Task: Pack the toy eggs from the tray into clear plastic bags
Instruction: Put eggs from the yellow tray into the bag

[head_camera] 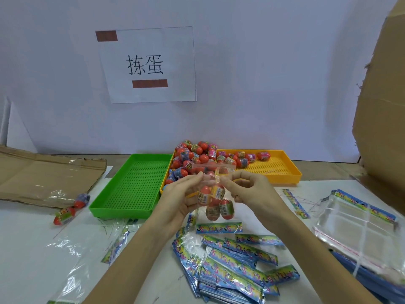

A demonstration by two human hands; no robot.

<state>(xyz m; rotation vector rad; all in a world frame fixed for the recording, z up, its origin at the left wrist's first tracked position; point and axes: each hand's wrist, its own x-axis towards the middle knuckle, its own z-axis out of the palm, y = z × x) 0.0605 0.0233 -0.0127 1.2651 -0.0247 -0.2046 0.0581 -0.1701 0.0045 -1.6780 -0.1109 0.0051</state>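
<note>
Both hands, left hand (pixel 182 194) and right hand (pixel 247 189), pinch the clear bag (pixel 215 194) near its mouth so the eggs inside (pixel 219 205) hang for sealing.

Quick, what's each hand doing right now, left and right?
Left hand: pinching the top of the clear bag with toy eggs inside.
Right hand: pinching the same bag's top edge.

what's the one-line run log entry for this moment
left hand: pinching bag top | right hand: pinching bag top | bag: holds eggs | yellow tray: eggs left
</note>
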